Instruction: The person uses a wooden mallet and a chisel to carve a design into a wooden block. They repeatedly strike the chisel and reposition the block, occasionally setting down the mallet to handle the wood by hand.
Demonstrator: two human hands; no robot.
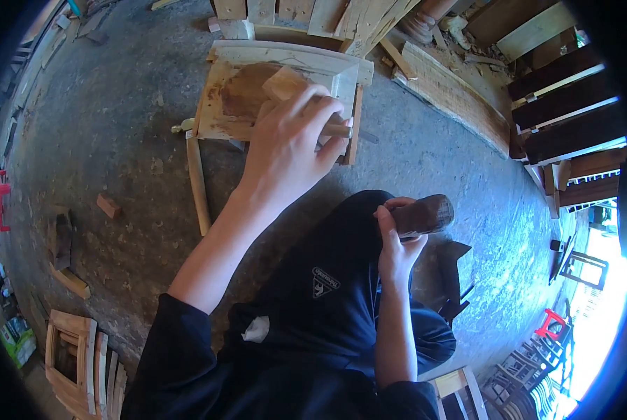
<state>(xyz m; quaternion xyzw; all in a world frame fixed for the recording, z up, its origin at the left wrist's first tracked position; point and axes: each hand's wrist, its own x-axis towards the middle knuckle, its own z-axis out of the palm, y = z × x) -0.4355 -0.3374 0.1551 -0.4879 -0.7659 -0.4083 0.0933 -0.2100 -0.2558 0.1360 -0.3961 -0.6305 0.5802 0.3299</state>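
My left hand [292, 136] is over a low wooden bench, its fingers wrapped round a light wooden piece [285, 82]. A blocky end sticks out beyond the knuckles, and a short round rod [339, 131] shows by the fingertips; the palm hides how they join. Below it is the bench top [233, 87], pale with a brown worn patch. Near my knee, my right hand [397, 241] grips a dark brown wooden block [427, 214] with a rough end face. That block is held apart from the bench.
A curved wooden length [197, 185] leans by the bench's left side. On the concrete floor lie a small reddish block [108, 206] and a long plank [457, 98]. Wooden frames [72, 357] stand at lower left, dark slats [565, 112] at right, and a red stool [551, 323] farther off.
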